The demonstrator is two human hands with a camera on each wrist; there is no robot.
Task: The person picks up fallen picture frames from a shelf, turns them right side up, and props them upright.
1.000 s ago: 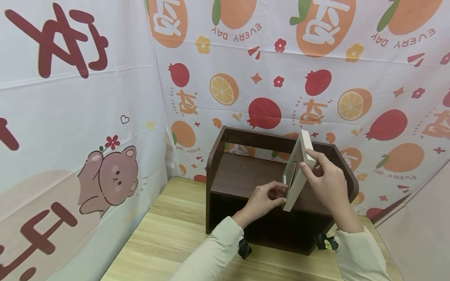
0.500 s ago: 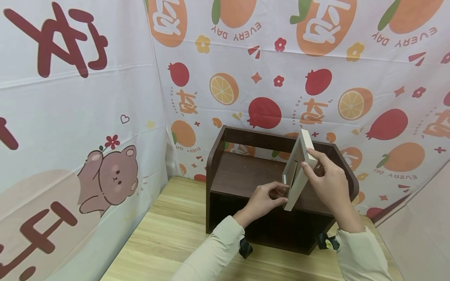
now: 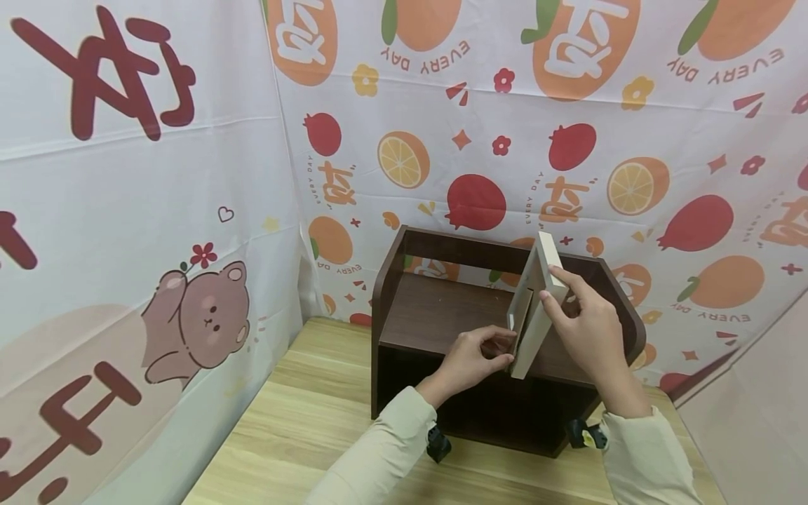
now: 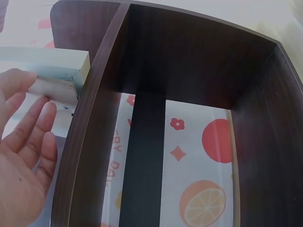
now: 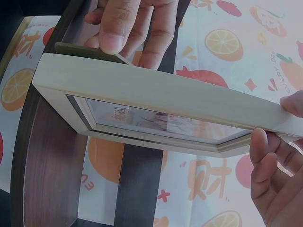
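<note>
A cream photo frame stands tilted on edge above the upper board of a dark brown desk shelf. My right hand grips its upper end, thumb on one side and fingers on the other. On the back of the frame, near the lower end, my left hand pinches a thin brownish flap, which looks like the frame's stand. In the right wrist view the glazed front of the frame faces the camera, and the flap sticks out beyond its edge beside the left thumb.
The shelf's side panels and back rail rise around the frame, with a dark open compartment below. It stands on a light wood-grain table. Printed cloths hang behind and on the left.
Both hands stay almost in place on the frame. Only tiny shifts show in the left fingers and the view.
</note>
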